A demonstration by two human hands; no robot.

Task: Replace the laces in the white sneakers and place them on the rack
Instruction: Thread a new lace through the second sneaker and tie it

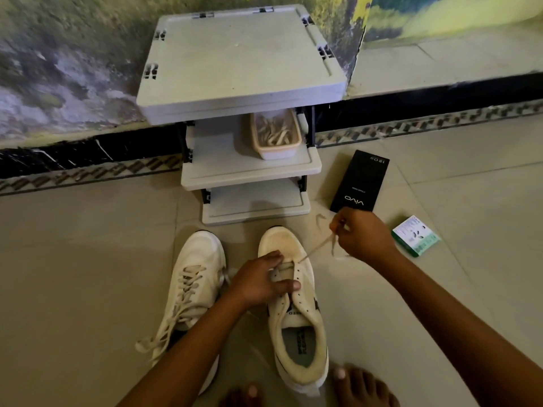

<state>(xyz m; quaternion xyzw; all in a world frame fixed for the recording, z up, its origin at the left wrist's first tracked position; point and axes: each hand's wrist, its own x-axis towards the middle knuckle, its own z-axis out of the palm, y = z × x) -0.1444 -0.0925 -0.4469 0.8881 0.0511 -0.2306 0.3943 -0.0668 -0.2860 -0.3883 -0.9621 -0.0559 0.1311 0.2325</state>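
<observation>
Two white sneakers stand on the tiled floor in front of a grey rack (244, 86). The left sneaker (192, 286) is fully laced, its lace ends trailing toward me. The right sneaker (296, 312) has nearly bare eyelets. My left hand (258, 282) grips its front eyelet area, fingers over the tongue and thumb across the opening. My right hand (360, 235) pinches a cream lace (316, 249) that runs taut from the sneaker's front right eyelet up and to the right. A beige tub (276, 152) with several laces in it sits on the rack's middle shelf.
A black phone box (360, 183) lies on the floor right of the rack. A small green and white box (415, 236) lies further right, close to my right hand. My bare toes (358, 386) show at the bottom edge. A dark tiled skirting runs behind the rack.
</observation>
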